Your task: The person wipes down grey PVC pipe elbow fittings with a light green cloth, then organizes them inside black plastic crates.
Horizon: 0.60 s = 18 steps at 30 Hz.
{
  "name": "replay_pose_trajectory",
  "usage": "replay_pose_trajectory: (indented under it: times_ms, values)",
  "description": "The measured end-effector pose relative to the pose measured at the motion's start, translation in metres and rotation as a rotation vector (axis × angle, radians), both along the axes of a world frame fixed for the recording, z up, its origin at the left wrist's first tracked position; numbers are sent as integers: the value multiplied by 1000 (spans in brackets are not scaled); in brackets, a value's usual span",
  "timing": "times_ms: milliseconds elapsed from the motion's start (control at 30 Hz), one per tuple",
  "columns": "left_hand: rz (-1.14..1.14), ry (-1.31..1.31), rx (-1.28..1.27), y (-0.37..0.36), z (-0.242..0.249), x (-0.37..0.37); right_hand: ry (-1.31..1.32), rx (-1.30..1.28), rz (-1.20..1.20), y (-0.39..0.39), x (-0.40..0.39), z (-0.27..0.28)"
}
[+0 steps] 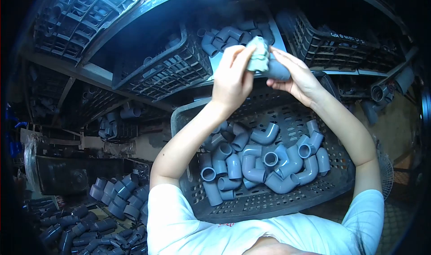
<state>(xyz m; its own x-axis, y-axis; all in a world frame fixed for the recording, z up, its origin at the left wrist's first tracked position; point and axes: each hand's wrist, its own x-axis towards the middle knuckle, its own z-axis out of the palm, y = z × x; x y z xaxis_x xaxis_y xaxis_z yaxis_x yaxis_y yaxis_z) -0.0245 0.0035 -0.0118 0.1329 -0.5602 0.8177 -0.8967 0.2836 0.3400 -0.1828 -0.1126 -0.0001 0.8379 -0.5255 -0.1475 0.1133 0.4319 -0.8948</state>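
My left hand [232, 80] is closed on a crumpled pale green cloth [259, 55], which is pressed against the end of a grey plastic pipe fitting [278, 70]. Wrapped around the fitting from the other side is my right hand [298, 79]. Cloth and fingers hide part of the fitting, so its full shape does not show. Both hands are raised above the far rim of a black plastic crate [251, 215]. Inside the crate lie several grey pipe elbows [253, 168], heaped at various angles.
Behind my hands, more grey elbows [226, 36] lie on a shelf between a slatted crate [166, 69] and another black crate [336, 48]. At the lower left, piles of grey fittings [119, 194] sit near a dark bin [67, 174]. A wire-guarded fan [386, 176] stands at right.
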Motion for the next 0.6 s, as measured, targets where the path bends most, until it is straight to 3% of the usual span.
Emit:
replay_pose_trajectory:
  times_ms: [67, 200, 267, 300, 400, 600]
  values:
    - [-77, -108, 32, 2, 0, -11, 2, 27, -210, -2, 6, -3]
    - [-181, -104, 107, 1, -1, -22, 4, 49, -73, -20, 3, -9]
    - [-21, -166, -36, -1, 7, -14, 35, -71, -47, -12, 1, -4]
    - [-9, -69, -11, -1, 11, -10, 84, -123, 67, -14, -3, -2]
    - [32, 54, 50, 3, 9, -2, 84, -193, 117, -7, 0, 2]
    - [-92, -82, -29, 2, 7, -15, -9, -327, 4, -23, 1, 0]
